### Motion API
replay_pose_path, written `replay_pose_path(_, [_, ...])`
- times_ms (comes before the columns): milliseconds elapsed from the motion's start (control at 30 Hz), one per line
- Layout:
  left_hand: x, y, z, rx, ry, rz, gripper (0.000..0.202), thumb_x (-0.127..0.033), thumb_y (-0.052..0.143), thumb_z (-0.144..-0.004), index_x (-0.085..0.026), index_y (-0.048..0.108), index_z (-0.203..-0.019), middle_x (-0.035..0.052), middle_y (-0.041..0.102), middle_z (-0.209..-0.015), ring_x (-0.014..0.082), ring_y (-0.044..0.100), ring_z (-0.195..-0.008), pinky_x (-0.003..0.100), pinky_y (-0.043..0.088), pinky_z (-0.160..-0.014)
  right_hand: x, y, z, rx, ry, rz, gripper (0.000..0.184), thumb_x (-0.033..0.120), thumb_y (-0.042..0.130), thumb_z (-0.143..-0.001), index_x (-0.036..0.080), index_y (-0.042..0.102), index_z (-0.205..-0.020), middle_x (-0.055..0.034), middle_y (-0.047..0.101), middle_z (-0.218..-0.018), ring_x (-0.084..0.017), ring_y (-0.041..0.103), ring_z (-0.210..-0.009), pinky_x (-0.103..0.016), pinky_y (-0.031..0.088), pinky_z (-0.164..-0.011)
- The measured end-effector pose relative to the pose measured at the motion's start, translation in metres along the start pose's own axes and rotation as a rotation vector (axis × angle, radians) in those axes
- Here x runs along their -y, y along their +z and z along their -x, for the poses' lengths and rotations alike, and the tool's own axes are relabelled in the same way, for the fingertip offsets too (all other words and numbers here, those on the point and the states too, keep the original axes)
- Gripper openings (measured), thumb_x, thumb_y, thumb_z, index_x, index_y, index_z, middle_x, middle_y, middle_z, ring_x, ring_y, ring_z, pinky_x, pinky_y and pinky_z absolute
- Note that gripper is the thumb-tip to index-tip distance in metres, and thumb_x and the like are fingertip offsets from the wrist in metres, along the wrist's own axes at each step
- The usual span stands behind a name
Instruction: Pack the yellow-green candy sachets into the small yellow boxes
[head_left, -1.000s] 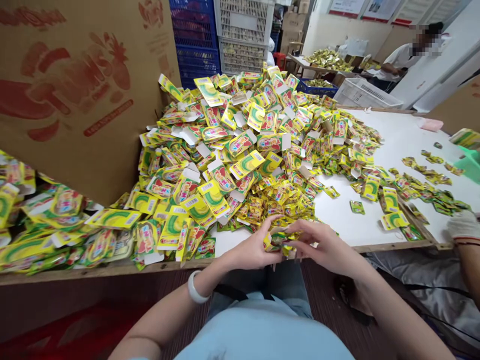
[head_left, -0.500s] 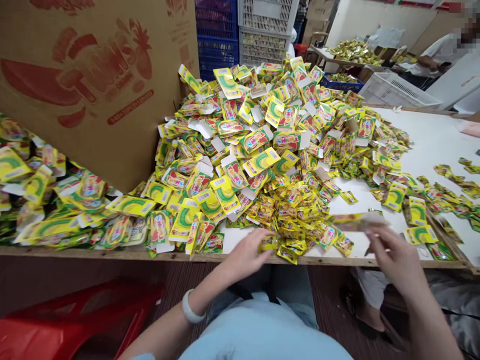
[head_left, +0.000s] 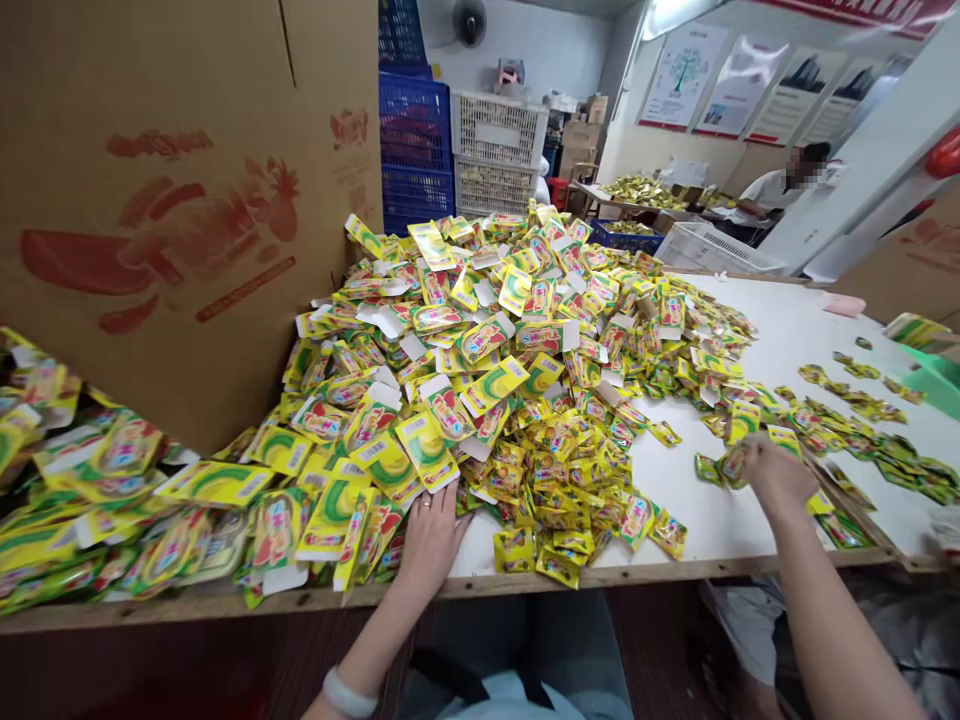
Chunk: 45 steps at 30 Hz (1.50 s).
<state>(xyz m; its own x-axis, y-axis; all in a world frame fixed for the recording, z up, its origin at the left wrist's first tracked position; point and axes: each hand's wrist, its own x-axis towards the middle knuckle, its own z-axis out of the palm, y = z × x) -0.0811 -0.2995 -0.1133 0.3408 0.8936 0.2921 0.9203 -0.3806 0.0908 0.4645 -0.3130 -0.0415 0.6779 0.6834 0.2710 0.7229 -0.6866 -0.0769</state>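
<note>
A big heap of yellow-green flat cartons (head_left: 480, 340) and small sachets (head_left: 570, 470) covers the white table (head_left: 795, 320). My left hand (head_left: 429, 538) lies at the near edge of the heap with its fingers stretched onto a flat carton (head_left: 427, 452). My right hand (head_left: 772, 470) reaches out over the table to the right, fingers curled around a small yellow-green packet (head_left: 731, 465). Loose cartons and sachets lie about it.
A tall brown cardboard box (head_left: 172, 200) stands at the left, with more packets (head_left: 82, 480) in front of it. Blue and white crates (head_left: 465, 150) are stacked behind the heap. A person in white sits at a far table (head_left: 637, 195). A green tray (head_left: 937, 375) is at the right edge.
My hands have parted from in front of my body. The left went forward onto the heap's edge; the right carried a packet out to the right over the table.
</note>
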Motion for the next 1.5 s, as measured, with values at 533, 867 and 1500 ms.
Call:
replay_pose_path(533, [-0.003,-0.028,-0.016,0.153,-0.039,0.098,0.035,-0.014,0.043,-0.095,-0.017,0.068,-0.12,0.0168,0.072,-0.114,0.0335,0.067,-0.102,0.048,0.05,-0.091,0.259,-0.038,0.213,0.096,-1.029,-0.591,0.017,0.039,0.071,-0.086,0.028,0.058,-0.089,-0.0107,0.065,-0.092,-0.034,0.06,-0.095,-0.047,0.053,-0.077])
replay_pose_path(867, [-0.006,-0.08,-0.018,0.365,-0.216,0.691,0.029,-0.034,0.038,-0.1,-0.019,0.061,-0.091,0.0068,0.074,-0.079,0.0223,0.07,-0.074,0.03,0.05,-0.071,0.209,-0.048,0.183,0.47,-0.75,-1.076,0.013,0.033,0.055,-0.095,0.02,0.056,-0.094,-0.002,0.062,-0.075,-0.017,0.058,-0.065,-0.031,0.046,-0.064])
replay_pose_path(1500, [-0.033,-0.071,-0.002,0.7,-0.398,1.521,0.044,-0.059,0.057,-0.087,-0.018,0.062,-0.102,0.0011,0.061,-0.068,0.0145,0.06,-0.058,0.026,0.053,-0.054,0.219,-0.068,0.195,0.918,-1.061,-1.04,0.017,0.031,0.057,-0.093,0.018,0.063,-0.085,-0.0031,0.066,-0.085,-0.016,0.059,-0.076,-0.026,0.045,-0.069])
